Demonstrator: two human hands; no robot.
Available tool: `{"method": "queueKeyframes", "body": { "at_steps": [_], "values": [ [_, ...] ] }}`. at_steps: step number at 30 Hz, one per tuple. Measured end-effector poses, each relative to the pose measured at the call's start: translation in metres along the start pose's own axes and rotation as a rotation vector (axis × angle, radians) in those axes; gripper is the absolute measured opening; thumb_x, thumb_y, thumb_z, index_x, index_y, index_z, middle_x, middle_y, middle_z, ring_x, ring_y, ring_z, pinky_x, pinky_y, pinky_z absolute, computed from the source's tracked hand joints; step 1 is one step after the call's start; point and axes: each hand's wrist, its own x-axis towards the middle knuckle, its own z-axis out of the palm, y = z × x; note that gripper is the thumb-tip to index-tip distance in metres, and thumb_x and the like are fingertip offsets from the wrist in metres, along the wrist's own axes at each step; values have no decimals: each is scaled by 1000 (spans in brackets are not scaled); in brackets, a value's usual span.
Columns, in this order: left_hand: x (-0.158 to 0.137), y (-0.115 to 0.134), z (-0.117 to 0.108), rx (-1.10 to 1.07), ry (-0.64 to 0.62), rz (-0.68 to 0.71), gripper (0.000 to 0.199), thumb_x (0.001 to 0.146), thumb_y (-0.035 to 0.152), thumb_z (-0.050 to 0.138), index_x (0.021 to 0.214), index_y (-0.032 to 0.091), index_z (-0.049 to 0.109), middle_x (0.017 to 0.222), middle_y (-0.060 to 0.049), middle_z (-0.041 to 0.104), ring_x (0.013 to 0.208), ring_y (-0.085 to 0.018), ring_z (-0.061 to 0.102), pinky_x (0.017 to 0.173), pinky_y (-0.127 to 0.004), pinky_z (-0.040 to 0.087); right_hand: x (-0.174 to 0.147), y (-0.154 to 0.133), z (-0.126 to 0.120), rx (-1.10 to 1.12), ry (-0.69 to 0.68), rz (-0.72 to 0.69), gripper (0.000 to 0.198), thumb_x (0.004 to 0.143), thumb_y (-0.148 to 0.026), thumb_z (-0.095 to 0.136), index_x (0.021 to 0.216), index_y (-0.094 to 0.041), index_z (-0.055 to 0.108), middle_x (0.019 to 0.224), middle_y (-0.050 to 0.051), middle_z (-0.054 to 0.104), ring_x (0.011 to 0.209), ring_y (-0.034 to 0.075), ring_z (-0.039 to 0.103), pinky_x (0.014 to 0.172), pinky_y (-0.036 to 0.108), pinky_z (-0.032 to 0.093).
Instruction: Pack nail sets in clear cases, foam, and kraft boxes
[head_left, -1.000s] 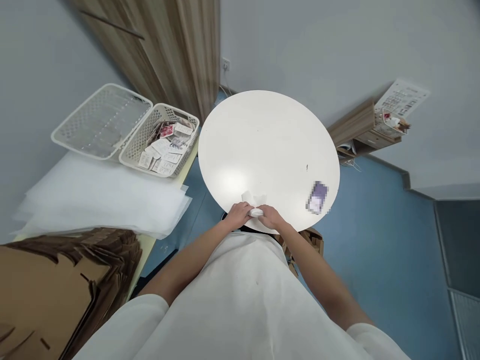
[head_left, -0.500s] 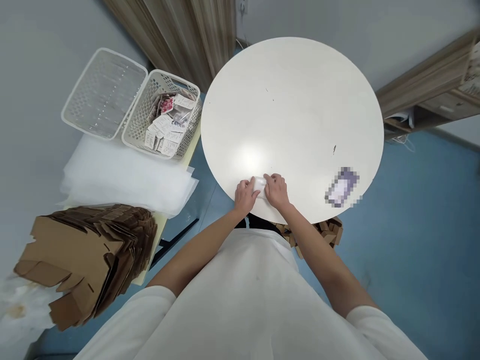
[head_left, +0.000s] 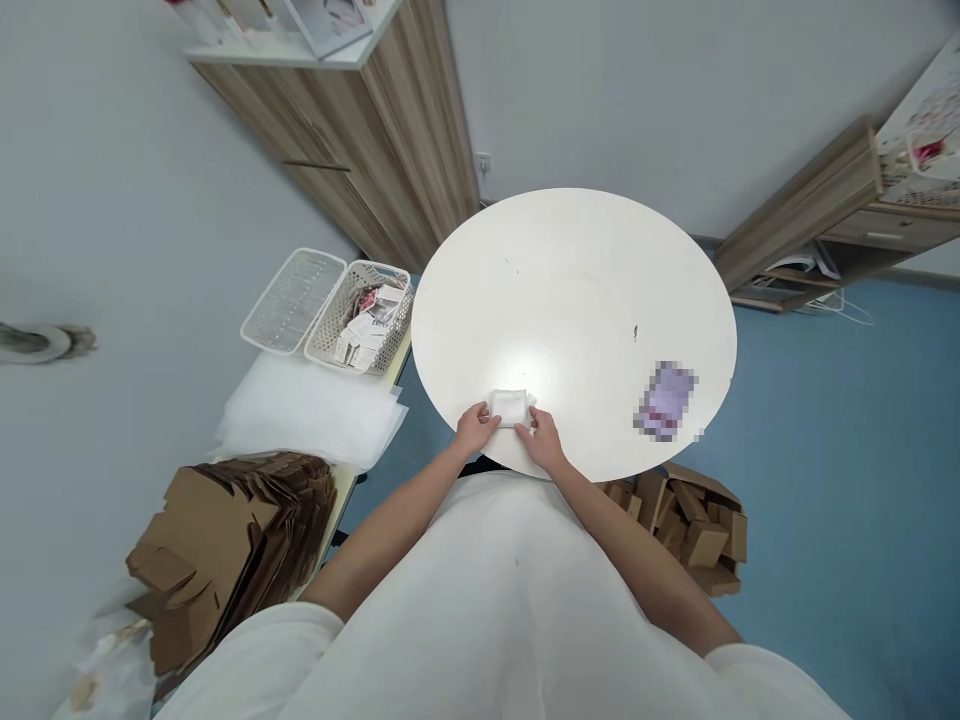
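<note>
A small white foam-wrapped packet [head_left: 510, 406] sits at the near edge of the round white table [head_left: 577, 270]. My left hand [head_left: 475, 430] pinches its left side, thumb at the lower corner. On the other side my right hand [head_left: 541, 440] grips the right edge, with thumb in front and fingers behind. A loose flap of the white wrapping sticks out on the right. What lies inside the wrapping is hidden.
Left of the table, a side table holds an open white basket [head_left: 322, 335] of cards and packets, white foam sheets [head_left: 300, 415] and flattened cardboard boxes [head_left: 202, 540]. A pixelated purplish object [head_left: 666, 400] lies at the table's right. A carton of small boxes [head_left: 701, 530] stands below.
The view has tilted up, showing more of the cabinet and wall. My hands have moved apart slightly along the packet's sides, and more of the white wrapping shows between them.
</note>
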Motion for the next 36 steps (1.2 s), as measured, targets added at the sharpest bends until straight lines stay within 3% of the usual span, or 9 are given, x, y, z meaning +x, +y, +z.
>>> {"method": "queueKeyframes", "body": {
  "at_steps": [5, 10, 14, 18, 21, 24, 29, 36],
  "values": [
    [-3, 6, 12, -116, -44, -45, 43, 75, 28, 58, 113, 14, 45, 105, -12, 61, 89, -18, 61, 70, -29, 49, 12, -4, -2, 97, -71, 78, 60, 69, -40, 56, 122, -19, 36, 118, 8, 51, 101, 20, 53, 82, 32, 43],
    [-7, 7, 13, -164, -82, -35, 34, 77, 25, 55, 109, 15, 48, 106, -11, 62, 89, -17, 61, 71, -28, 49, 13, -4, -4, 146, -68, 67, 36, 77, -36, 45, 108, -18, 48, 104, 6, 60, 90, 17, 57, 74, 28, 45],
    [-1, 8, 7, -20, -72, 69, 30, 76, 23, 53, 106, 17, 53, 100, -8, 62, 87, -17, 59, 77, -32, 46, 14, -6, 0, 91, -34, 77, 29, 79, -34, 40, 95, -17, 57, 98, 9, 59, 90, 20, 54, 76, 32, 43],
    [4, 8, 7, 229, 53, 110, 39, 73, 29, 57, 110, 17, 51, 105, -9, 54, 81, -16, 56, 79, -34, 44, 11, -9, 2, -9, 64, 91, 37, 77, -30, 41, 112, -18, 47, 97, 8, 54, 85, 21, 53, 76, 35, 43],
    [3, 3, 11, 215, 120, 130, 47, 72, 31, 59, 114, 18, 46, 107, -8, 50, 73, -13, 55, 75, -32, 46, 7, -12, 1, -86, 111, 69, 38, 77, -29, 39, 114, -21, 43, 100, 7, 52, 79, 19, 54, 73, 35, 43],
    [5, -4, 9, 158, 92, 176, 33, 72, 31, 60, 102, 18, 51, 96, -5, 55, 70, -13, 55, 70, -30, 48, 6, -17, 5, -94, 106, 76, 33, 78, -28, 37, 109, -20, 46, 103, 8, 52, 78, 19, 54, 73, 35, 44],
    [25, -10, -19, 72, 53, 217, 27, 75, 26, 56, 101, 18, 54, 94, -5, 56, 77, -14, 55, 70, -28, 49, 16, -38, 26, 39, 76, 153, 43, 74, -31, 46, 115, -19, 41, 106, 9, 50, 73, 16, 53, 72, 34, 47],
    [77, -9, -89, 162, 100, 213, 44, 75, 29, 56, 117, 19, 50, 108, -8, 43, 101, -20, 48, 87, -32, 41, 67, -95, 79, 152, 2, 130, 59, 71, -30, 51, 125, -20, 31, 119, 11, 42, 93, 18, 52, 79, 32, 48]
  ]
}}
